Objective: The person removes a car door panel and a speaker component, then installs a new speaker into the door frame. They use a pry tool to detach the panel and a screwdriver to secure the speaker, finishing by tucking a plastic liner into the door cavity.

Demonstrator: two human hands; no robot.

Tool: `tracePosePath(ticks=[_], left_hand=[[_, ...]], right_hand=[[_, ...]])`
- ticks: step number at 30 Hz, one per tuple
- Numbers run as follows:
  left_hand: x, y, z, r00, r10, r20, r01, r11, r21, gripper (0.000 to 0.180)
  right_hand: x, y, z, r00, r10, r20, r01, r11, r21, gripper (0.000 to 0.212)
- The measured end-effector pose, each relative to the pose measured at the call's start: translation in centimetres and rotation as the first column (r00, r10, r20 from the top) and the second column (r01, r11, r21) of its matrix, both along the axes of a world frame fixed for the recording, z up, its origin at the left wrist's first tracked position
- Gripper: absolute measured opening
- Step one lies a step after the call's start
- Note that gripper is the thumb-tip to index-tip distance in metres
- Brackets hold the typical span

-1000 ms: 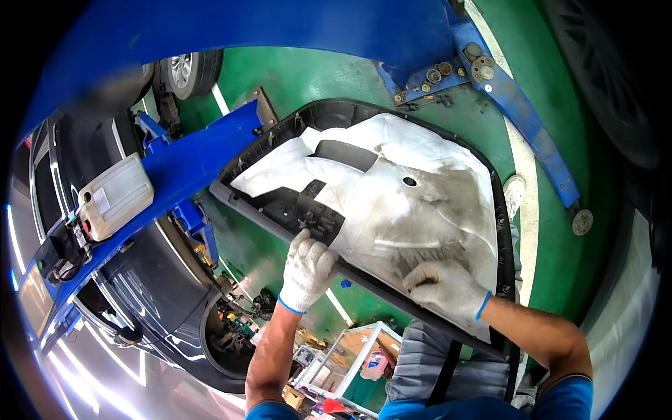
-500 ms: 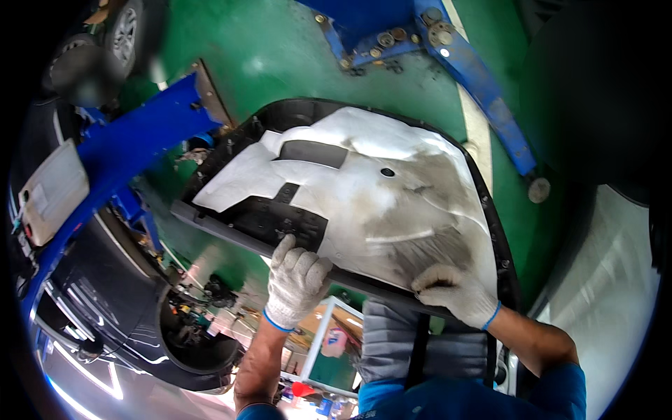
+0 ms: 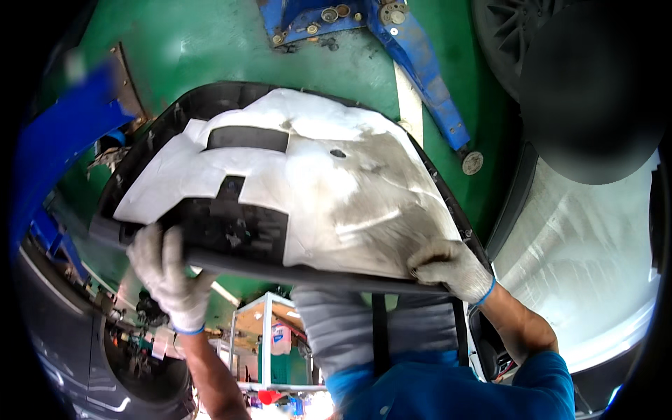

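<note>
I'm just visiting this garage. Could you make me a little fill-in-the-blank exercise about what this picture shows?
1. The left grip and the right grip are both covered by white knitted ____.
2. Of the near and far edges of the black car trim panel, the right grip holds the ____ one.
3. The metal lift arm beyond the panel is painted ____.
4. The floor is mainly ____.

Missing words: gloves; near; blue; green.

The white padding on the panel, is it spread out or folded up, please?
Spread out: the white padding covers most of the panel, with some wrinkles.
</note>
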State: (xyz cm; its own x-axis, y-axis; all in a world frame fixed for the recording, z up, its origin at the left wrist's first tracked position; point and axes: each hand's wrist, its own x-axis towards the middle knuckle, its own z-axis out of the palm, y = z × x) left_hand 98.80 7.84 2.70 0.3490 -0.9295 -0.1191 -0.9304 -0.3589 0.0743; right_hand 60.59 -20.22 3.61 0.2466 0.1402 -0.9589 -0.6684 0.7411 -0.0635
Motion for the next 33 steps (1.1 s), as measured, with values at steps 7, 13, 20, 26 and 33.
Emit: tracePosePath(ticks=[7,13,20,26,33], left_hand=[[3.3,5.3,-2.6,0.284,0.598,-0.75,-0.957,0.225,-0.183,0.084],[3.6,3.5,-3.5,0.246,0.524,-0.815,-0.964,0.222,-0.148,0.113],[13.1,5.5,-0.7,0.851,0.457,-0.261,-0.477,0.879,-0.017,0.16],[18.9,5.3,-3.9,0.331,0.328,-0.885,-0.793,0.604,-0.072,0.131],[19.4,3.1,-7.8,0.435,0.16,-0.886,-0.802,0.515,-0.301,0.069]], right_hand=[[-0.6,0.0,0.1,0.978,0.094,-0.185,-0.101,0.994,-0.028,0.024],[-0.2,1.6,0.9,0.949,-0.081,-0.303,0.053,0.994,-0.099,0.022],[1.0,1.3,-0.2,0.934,0.007,-0.358,0.003,1.0,0.028,0.012],[0.4,-0.1,-1.3,0.918,0.139,-0.372,-0.096,0.986,0.134,0.009],[-2.0,-0.6,-1.1,0.752,0.614,0.24,-0.526,0.778,-0.344,0.016]])
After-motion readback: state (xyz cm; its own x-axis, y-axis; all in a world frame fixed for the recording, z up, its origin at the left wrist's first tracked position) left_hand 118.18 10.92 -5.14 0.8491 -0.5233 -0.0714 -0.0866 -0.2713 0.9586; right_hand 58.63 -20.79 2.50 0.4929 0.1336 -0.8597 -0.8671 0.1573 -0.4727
